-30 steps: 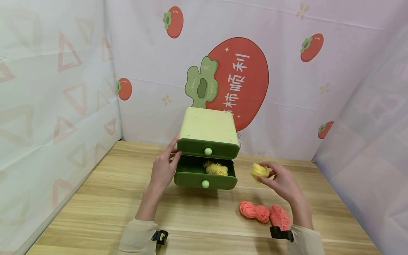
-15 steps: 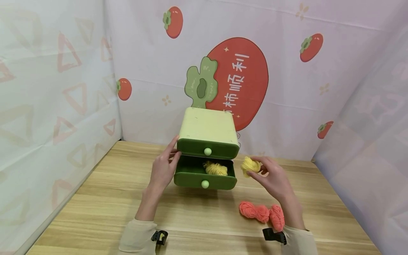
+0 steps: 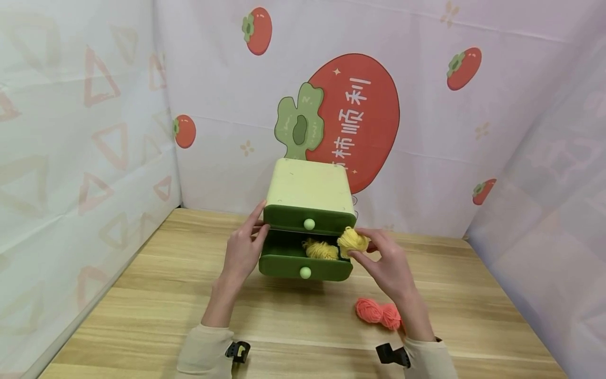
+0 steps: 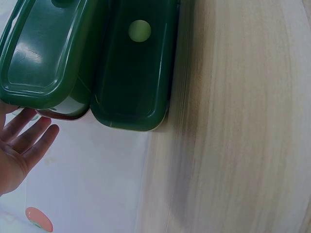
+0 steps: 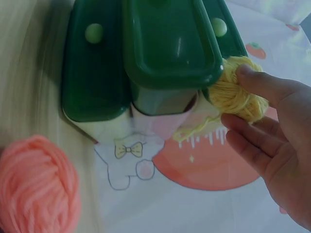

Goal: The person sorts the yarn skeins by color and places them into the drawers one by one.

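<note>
A small drawer cabinet (image 3: 310,184) with a pale yellow-green top and dark green drawer fronts stands on the table. Its middle drawer (image 3: 284,268) is pulled out, and a yellow yarn skein (image 3: 321,250) lies inside on the right. Between thumb and fingers, my right hand (image 3: 385,260) pinches another yellow yarn skein (image 3: 352,241), held over that drawer's right edge. A loose strand hangs from this skein (image 5: 235,92) in the right wrist view. My left hand (image 3: 240,250) rests against the cabinet's left side, fingers mostly straight, also visible as the left hand (image 4: 22,150) in the left wrist view.
A coral yarn skein (image 3: 377,313) lies on the wooden table (image 3: 293,321) in front and to the right; my right forearm covers most of another. Printed cloth walls (image 3: 213,79) enclose the table at the back and sides.
My right hand has carried the yellow yarn skein leftward, from beside the cabinet to the open drawer's right edge. My left hand has stayed at the cabinet's side.
</note>
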The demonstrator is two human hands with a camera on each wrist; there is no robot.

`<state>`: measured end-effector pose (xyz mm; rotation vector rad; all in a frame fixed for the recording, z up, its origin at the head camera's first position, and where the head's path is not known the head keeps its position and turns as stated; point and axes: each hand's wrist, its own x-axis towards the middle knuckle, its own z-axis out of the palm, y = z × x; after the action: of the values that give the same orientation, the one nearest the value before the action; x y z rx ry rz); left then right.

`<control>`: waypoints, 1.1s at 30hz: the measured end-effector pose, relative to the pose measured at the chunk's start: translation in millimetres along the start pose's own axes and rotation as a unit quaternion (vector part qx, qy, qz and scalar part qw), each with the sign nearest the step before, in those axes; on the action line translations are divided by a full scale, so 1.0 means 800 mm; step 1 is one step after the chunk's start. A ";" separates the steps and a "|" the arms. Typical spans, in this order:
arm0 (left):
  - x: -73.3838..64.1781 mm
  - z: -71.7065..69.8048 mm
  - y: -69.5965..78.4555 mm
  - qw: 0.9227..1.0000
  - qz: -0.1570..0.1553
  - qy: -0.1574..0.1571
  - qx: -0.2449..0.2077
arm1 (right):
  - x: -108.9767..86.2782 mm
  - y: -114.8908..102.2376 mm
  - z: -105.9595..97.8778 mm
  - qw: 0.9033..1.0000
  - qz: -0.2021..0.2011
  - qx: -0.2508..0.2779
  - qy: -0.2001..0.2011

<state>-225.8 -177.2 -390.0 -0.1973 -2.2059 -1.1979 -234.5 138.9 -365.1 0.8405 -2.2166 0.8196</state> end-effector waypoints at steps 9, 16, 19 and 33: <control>-0.002 0.001 -0.003 1.000 0.002 0.004 0.003 | 0.002 -0.020 0.024 0.999 -0.012 0.046 -0.004; -0.001 0.002 -0.003 1.000 0.002 0.003 0.004 | 0.001 -0.035 0.034 0.998 -0.004 0.068 -0.015; 0.000 0.002 -0.003 1.000 -0.002 0.001 0.003 | 0.002 -0.039 0.038 0.997 -0.006 0.073 -0.007; 0.001 0.001 -0.002 1.000 -0.004 -0.002 0.003 | 0.001 -0.053 0.056 0.997 -0.017 0.082 -0.003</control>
<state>-227.1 -177.4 -391.0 -0.1882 -2.2153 -1.1962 -218.3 80.9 -378.2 0.9552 -2.1565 0.9936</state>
